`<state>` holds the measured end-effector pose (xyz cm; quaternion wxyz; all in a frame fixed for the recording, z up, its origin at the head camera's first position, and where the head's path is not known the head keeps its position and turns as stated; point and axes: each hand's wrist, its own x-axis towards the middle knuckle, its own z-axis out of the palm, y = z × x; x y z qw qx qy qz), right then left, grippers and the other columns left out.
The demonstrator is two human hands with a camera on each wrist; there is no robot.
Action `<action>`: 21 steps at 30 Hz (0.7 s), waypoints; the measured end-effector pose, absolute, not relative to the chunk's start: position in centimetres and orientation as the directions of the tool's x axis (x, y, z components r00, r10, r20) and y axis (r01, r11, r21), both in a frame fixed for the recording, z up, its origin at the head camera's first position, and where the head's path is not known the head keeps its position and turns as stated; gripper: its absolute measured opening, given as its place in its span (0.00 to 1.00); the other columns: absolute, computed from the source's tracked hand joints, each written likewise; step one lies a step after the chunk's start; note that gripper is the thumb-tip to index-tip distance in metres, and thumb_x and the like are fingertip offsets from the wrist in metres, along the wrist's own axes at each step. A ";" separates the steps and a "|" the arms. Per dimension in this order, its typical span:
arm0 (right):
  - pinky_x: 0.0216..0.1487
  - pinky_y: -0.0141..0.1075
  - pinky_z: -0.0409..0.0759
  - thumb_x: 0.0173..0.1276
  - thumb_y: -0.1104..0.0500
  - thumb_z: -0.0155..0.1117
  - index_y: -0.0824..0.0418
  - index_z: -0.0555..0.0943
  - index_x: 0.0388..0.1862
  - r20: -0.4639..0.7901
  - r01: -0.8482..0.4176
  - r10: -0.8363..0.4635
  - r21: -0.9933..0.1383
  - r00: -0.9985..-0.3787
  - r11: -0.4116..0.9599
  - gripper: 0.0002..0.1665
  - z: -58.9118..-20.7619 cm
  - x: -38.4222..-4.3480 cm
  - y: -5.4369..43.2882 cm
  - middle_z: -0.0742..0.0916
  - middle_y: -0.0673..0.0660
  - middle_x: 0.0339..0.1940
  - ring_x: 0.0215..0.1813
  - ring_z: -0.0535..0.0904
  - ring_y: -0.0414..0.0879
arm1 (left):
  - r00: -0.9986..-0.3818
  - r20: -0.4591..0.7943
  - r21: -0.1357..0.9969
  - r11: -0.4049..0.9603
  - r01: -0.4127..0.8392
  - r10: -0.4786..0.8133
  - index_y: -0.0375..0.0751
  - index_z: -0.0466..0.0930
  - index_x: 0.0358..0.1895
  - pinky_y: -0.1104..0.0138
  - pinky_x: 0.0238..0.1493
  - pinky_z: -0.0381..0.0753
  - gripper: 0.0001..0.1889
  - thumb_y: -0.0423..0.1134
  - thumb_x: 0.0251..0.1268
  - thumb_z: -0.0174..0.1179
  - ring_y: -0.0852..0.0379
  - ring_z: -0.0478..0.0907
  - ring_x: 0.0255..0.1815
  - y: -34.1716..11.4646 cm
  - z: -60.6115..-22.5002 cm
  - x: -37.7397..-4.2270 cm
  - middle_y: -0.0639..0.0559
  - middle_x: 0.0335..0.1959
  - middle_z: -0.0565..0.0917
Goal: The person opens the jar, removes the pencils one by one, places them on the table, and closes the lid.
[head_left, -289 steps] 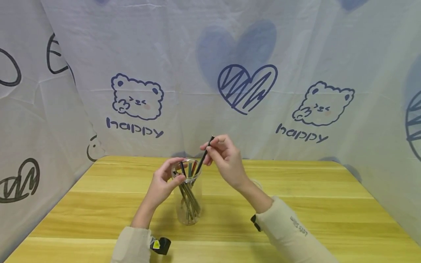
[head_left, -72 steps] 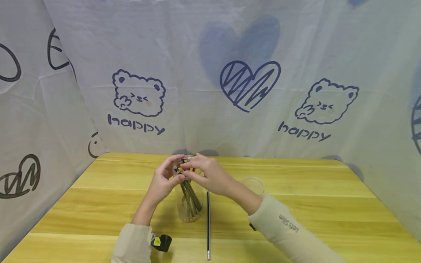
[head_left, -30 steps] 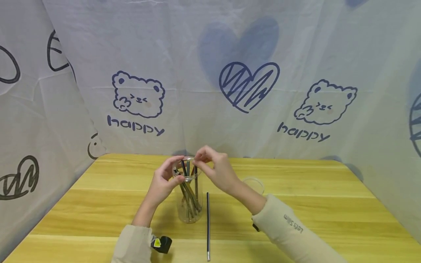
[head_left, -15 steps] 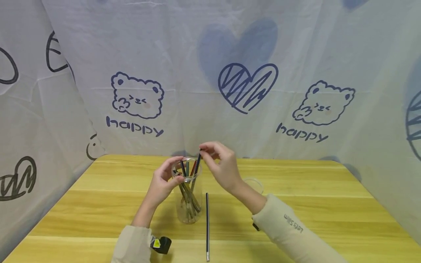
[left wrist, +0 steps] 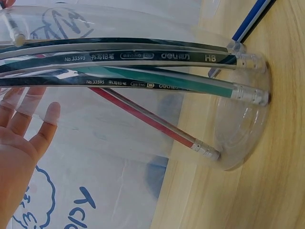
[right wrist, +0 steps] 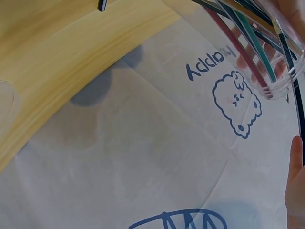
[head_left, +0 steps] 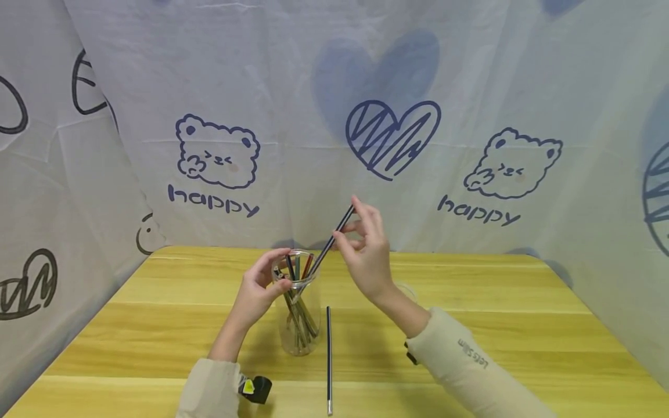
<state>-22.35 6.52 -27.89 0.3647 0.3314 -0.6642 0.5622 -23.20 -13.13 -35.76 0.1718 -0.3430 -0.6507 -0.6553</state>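
A clear plastic jar (head_left: 298, 284) stands upright on the wooden table, its rim gripped between the thumb and fingers of my left hand (head_left: 258, 287). Above and right of it, my right hand (head_left: 368, 258) pinches a dark blue striped pencil (head_left: 325, 251) near its upper end. That pencil slants, its lower end still inside the jar's mouth. Several more pencils lean in the jar; the left wrist view shows a green pencil (left wrist: 190, 82), a red pencil (left wrist: 147, 118) and dark ones marked HB, eraser ends down. Another dark blue pencil (head_left: 329, 354) lies on the table right of the jar.
A clear round lid (head_left: 407, 290) lies on the table (head_left: 470, 325) behind the right forearm, partly hidden. A white printed cloth (head_left: 292, 174) hangs behind and along both sides of the table. Black wrist cameras (head_left: 256, 389) sit at both sleeves.
Over the last second the right hand has risen up and to the right, drawing a pencil partly out of the jar. Since the oldest frame, one pencil has been laid on the table.
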 end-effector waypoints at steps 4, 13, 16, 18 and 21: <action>0.28 0.34 0.80 0.52 0.82 0.56 0.77 0.62 0.57 0.871 -0.869 0.007 -0.491 -0.491 0.065 0.31 -27.6 -22.5 6.8 0.72 0.68 0.47 0.35 0.76 0.48 | -0.705 0.675 0.734 -0.097 0.673 0.219 0.25 0.65 0.55 0.65 0.47 0.74 0.30 0.42 0.54 0.62 0.54 0.72 0.50 -13.1 -35.8 -23.3 0.55 0.52 0.75; 0.28 0.38 0.80 0.53 0.83 0.54 0.82 0.64 0.47 0.864 -0.869 0.095 -0.492 -0.495 -0.055 0.20 -26.9 -22.6 7.9 0.77 0.67 0.42 0.36 0.77 0.44 | -0.713 0.665 0.742 -0.093 0.663 0.222 0.26 0.65 0.56 0.66 0.43 0.76 0.32 0.46 0.53 0.62 0.49 0.71 0.50 -13.1 -35.7 -23.2 0.50 0.52 0.75; 0.30 0.39 0.80 0.54 0.82 0.54 0.80 0.64 0.51 0.845 -0.850 0.097 -0.521 -0.526 -0.073 0.24 -26.8 -22.6 8.2 0.75 0.64 0.47 0.37 0.78 0.47 | -0.708 0.671 0.737 -0.095 0.669 0.222 0.25 0.64 0.56 0.66 0.44 0.76 0.31 0.44 0.54 0.62 0.50 0.71 0.50 -13.0 -35.7 -23.2 0.51 0.52 0.75; 0.32 0.38 0.80 0.53 0.82 0.54 0.78 0.63 0.55 0.827 -0.832 0.097 -0.548 -0.554 -0.086 0.28 -26.8 -22.6 8.4 0.73 0.62 0.51 0.37 0.78 0.48 | -0.705 0.673 0.735 -0.094 0.672 0.222 0.25 0.64 0.56 0.65 0.45 0.76 0.31 0.43 0.54 0.62 0.51 0.72 0.51 -13.0 -35.7 -23.1 0.53 0.52 0.75; 0.33 0.37 0.80 0.53 0.82 0.54 0.74 0.60 0.61 0.798 -0.805 0.103 -0.584 -0.593 -0.104 0.34 -26.7 -22.5 8.5 0.70 0.60 0.56 0.37 0.79 0.46 | -0.703 0.676 0.733 -0.094 0.674 0.223 0.24 0.64 0.56 0.65 0.44 0.76 0.30 0.42 0.55 0.61 0.51 0.72 0.51 -13.0 -35.7 -23.1 0.54 0.52 0.75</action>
